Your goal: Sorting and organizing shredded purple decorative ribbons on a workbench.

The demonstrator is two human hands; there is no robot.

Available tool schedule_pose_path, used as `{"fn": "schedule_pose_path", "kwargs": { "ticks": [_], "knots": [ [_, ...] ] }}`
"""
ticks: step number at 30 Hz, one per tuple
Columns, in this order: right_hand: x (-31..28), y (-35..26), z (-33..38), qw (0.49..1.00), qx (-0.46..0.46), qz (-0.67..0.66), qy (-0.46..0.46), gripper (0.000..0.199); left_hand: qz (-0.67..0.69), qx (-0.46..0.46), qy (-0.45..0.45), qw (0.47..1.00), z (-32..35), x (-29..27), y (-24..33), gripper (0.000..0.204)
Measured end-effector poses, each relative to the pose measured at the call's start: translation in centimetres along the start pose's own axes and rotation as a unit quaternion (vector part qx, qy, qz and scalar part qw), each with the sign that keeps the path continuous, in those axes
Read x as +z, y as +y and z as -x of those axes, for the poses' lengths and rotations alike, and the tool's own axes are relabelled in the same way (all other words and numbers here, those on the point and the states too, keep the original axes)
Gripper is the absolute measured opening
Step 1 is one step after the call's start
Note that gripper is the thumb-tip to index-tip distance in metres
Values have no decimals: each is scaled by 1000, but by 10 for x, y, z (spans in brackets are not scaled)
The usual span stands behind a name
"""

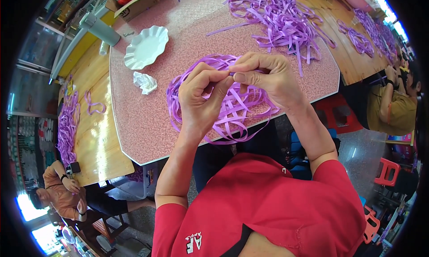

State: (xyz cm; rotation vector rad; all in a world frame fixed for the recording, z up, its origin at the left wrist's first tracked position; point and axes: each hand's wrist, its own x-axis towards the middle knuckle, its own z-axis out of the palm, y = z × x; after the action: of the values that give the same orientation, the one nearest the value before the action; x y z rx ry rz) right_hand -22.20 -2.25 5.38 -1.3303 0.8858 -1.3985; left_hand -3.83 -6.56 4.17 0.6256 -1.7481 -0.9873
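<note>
A pink speckled table [147, 123] is seen, with a bundle of purple ribbon loops [232, 109] held above its near edge. One strand is pinched between the left hand [201, 98] and the right hand [268, 78], fingertips pressed together. A white scalloped plate [146, 47] and a crumpled tissue [145, 82] lie toward the left edge.

A pink speckled table [147, 123] bears purple ribbon loops [223, 107], a white scalloped plate [146, 47] and crumpled paper [145, 82].

Up and left of the grip, a white scalloped dish [146, 46] sat on the pink table [134, 123], a crumpled tissue [145, 82] just below it. Farther beyond lay a loose purple strip pile [279, 17].
</note>
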Motion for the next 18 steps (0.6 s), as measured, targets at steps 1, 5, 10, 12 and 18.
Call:
{"fn": "schedule_pose_path", "kwargs": {
  "ticks": [1, 5, 10, 12, 18],
  "knots": [
    [-1, 2, -1, 1000, -6, 15, 10, 15, 0, -1, 0, 1000, -1, 1, -2, 9],
    [-4, 0, -5, 998, -10, 61, 7, 17, 70, -28, 0, 997, -2, 4, -11, 8],
    [-6, -12, -1, 998, 54, 41, 5, 22, 198, -125, 12, 972, 3, 5, -9, 7],
    [-6, -9, -1, 997, 63, 44, 22, 22, 196, -114, 7, 974, 3, 5, -8, 9],
    [-7, 4, -3, 993, -16, 114, 5, 13, 145, -82, 13, 986, 5, 6, -7, 9]
  ]
}}
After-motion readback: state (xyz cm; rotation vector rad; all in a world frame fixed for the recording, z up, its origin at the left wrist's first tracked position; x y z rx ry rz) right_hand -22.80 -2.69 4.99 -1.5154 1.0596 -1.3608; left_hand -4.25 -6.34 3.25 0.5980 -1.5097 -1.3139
